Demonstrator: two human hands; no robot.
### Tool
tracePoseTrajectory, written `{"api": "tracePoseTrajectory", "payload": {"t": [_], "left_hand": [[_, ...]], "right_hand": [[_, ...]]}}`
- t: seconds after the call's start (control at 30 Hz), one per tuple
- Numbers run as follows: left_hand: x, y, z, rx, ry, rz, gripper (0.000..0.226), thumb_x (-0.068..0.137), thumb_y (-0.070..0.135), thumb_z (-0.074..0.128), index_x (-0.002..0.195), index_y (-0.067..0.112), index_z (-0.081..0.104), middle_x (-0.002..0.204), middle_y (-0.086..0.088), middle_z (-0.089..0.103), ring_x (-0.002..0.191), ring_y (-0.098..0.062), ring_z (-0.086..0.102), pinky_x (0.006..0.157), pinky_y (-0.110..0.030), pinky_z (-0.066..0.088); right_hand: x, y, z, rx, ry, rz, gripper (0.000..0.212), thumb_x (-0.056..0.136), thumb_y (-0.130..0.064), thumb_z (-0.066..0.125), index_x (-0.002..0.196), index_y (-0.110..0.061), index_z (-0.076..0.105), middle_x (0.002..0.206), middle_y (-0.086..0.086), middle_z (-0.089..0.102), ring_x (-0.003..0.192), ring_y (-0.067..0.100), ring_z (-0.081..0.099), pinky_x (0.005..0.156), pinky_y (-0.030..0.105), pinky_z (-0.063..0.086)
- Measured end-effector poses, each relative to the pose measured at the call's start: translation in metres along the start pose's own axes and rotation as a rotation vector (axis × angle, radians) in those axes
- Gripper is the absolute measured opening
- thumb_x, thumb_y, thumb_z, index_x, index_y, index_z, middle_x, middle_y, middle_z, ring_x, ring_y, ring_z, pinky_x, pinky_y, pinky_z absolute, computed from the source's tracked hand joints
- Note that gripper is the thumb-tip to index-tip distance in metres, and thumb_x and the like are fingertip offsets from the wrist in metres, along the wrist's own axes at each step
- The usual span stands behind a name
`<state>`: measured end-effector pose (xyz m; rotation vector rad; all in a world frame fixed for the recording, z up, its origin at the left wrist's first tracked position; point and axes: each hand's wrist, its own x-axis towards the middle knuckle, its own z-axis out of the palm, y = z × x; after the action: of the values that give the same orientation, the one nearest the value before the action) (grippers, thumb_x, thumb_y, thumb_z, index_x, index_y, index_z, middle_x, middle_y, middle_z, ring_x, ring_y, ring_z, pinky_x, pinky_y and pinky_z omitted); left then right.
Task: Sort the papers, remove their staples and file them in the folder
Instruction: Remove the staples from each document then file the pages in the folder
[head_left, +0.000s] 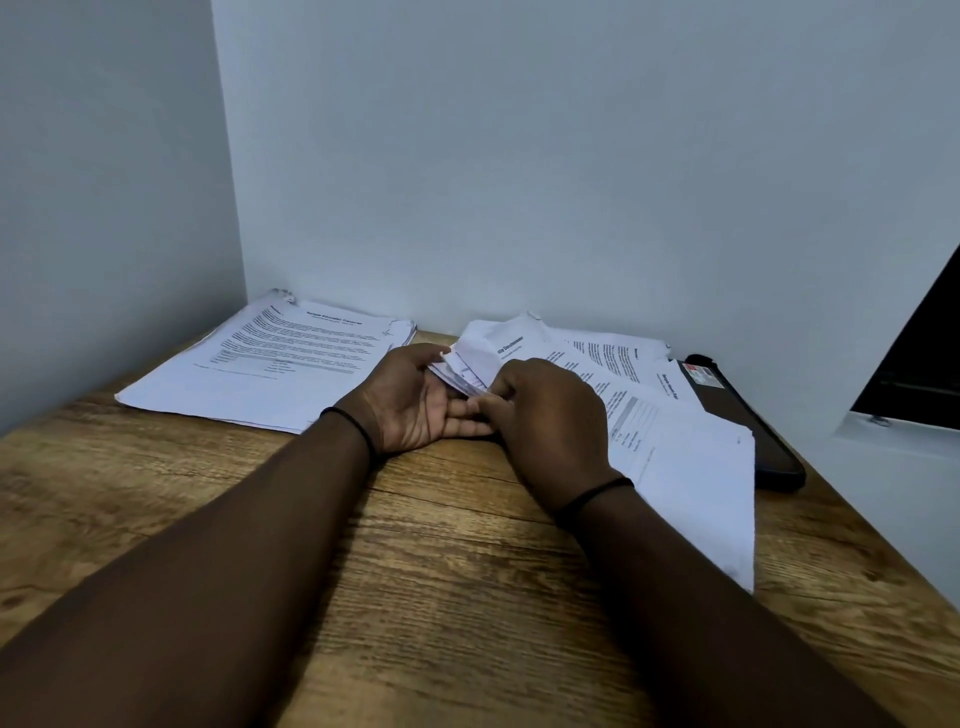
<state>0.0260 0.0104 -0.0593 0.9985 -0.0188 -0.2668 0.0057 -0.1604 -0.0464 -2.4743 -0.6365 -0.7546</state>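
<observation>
Overhead, pale grey walls (519, 156) meet in a corner and take up most of the view, with a dark opening (919, 364) cut off at the right edge. Below them runs a wooden desk (415, 597) with a strong brown grain, pushed right into that corner. A tidy stack of printed papers (270, 358) lies at the far left of the desk, against the wall. To the right a looser fan of papers (675, 457) spreads toward the near edge, partly covering a dark folder (748, 415) that sits along the right wall; only its far end and right side show, with a small red label near the top. Both forearms reach in from the bottom, each wrist wearing a thin black band. The left hand (415, 405) rests palm up on the desk, fingers loosely extended under a curled corner of pages (462, 371). The right hand (550, 410) lies knuckles up just beside it, fingers curled and pinching at that same corner. Its fingertips are hidden behind the knuckles, so whether a staple is there cannot be told, and the print is too small to read
</observation>
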Motion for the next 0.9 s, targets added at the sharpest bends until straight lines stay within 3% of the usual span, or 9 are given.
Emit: {"api": "tracePoseTrajectory", "payload": {"t": [0.07, 0.17, 0.3, 0.4, 0.57, 0.67, 0.77, 0.9], "left_hand": [[-0.001, 0.000, 0.000, 0.002, 0.012, 0.005, 0.046, 0.102, 0.028, 0.028, 0.126, 0.000, 0.056, 0.115, -0.025, 0.069, 0.093, -0.038, 0.072, 0.090, -0.059, 0.051], [0.000, 0.000, 0.000, 0.009, 0.042, -0.004, 0.047, 0.102, 0.028, 0.030, 0.130, 0.000, 0.055, 0.123, -0.024, 0.066, 0.106, -0.040, 0.068, 0.093, -0.057, 0.052], [0.000, 0.000, 0.001, 0.002, 0.067, -0.004, 0.042, 0.101, 0.026, 0.032, 0.121, 0.001, 0.059, 0.120, -0.022, 0.068, 0.104, -0.038, 0.069, 0.095, -0.058, 0.049], [-0.001, 0.000, 0.001, 0.000, 0.074, -0.001, 0.041, 0.102, 0.027, 0.032, 0.122, 0.002, 0.058, 0.121, -0.021, 0.068, 0.104, -0.038, 0.069, 0.094, -0.058, 0.050], [-0.001, 0.001, 0.002, 0.002, 0.081, 0.000, 0.041, 0.102, 0.027, 0.032, 0.123, 0.002, 0.058, 0.123, -0.021, 0.067, 0.106, -0.039, 0.068, 0.095, -0.059, 0.049], [-0.002, 0.001, 0.002, 0.008, 0.079, 0.001, 0.043, 0.101, 0.027, 0.033, 0.124, 0.002, 0.058, 0.124, -0.022, 0.066, 0.107, -0.039, 0.067, 0.097, -0.059, 0.047], [-0.002, 0.001, 0.002, 0.021, 0.069, 0.007, 0.044, 0.101, 0.030, 0.033, 0.123, 0.001, 0.059, 0.121, -0.023, 0.068, 0.104, -0.039, 0.069, 0.094, -0.057, 0.050], [-0.002, 0.001, 0.001, 0.023, 0.042, 0.010, 0.047, 0.102, 0.034, 0.031, 0.119, 0.004, 0.062, 0.111, -0.019, 0.071, 0.088, -0.034, 0.072, 0.091, -0.054, 0.052]], "right_hand": [[-0.001, 0.000, -0.004, 0.090, 0.036, 0.034, 0.025, 0.089, -0.045, 0.068, 0.082, -0.022, 0.066, 0.080, -0.006, 0.065, 0.079, 0.014, 0.058, 0.065, 0.032, 0.038], [0.000, 0.000, -0.010, 0.128, 0.102, 0.035, 0.014, 0.095, -0.036, 0.064, 0.105, -0.026, 0.062, 0.087, -0.005, 0.067, 0.083, 0.021, 0.062, 0.068, 0.034, 0.044], [0.003, 0.005, -0.016, 0.163, 0.204, 0.066, 0.043, 0.098, -0.022, 0.057, 0.137, -0.035, 0.043, 0.102, -0.002, 0.067, 0.092, 0.024, 0.064, 0.070, 0.029, 0.037], [0.004, 0.012, -0.017, 0.217, 0.320, 0.054, 0.048, 0.099, -0.015, 0.053, 0.137, -0.040, 0.038, 0.111, -0.003, 0.065, 0.094, 0.021, 0.061, 0.072, 0.029, 0.040], [0.009, 0.022, -0.013, 0.278, 0.502, 0.034, 0.026, 0.100, -0.017, 0.044, 0.118, -0.023, 0.061, 0.101, -0.001, 0.057, 0.092, 0.017, 0.056, 0.073, 0.028, 0.040], [0.010, 0.022, -0.004, 0.234, 0.443, -0.019, 0.024, 0.097, -0.011, 0.049, 0.109, -0.017, 0.069, 0.102, 0.004, 0.061, 0.092, 0.019, 0.059, 0.076, 0.031, 0.045], [0.010, 0.019, 0.004, 0.133, 0.210, -0.097, 0.024, 0.097, -0.011, 0.053, 0.113, -0.015, 0.071, 0.105, 0.005, 0.063, 0.097, 0.022, 0.060, 0.079, 0.036, 0.049], [0.006, 0.006, 0.008, -0.031, -0.076, -0.187, 0.023, 0.096, -0.036, 0.057, 0.105, -0.018, 0.069, 0.102, -0.001, 0.060, 0.100, 0.019, 0.055, 0.076, 0.034, 0.046]]}}
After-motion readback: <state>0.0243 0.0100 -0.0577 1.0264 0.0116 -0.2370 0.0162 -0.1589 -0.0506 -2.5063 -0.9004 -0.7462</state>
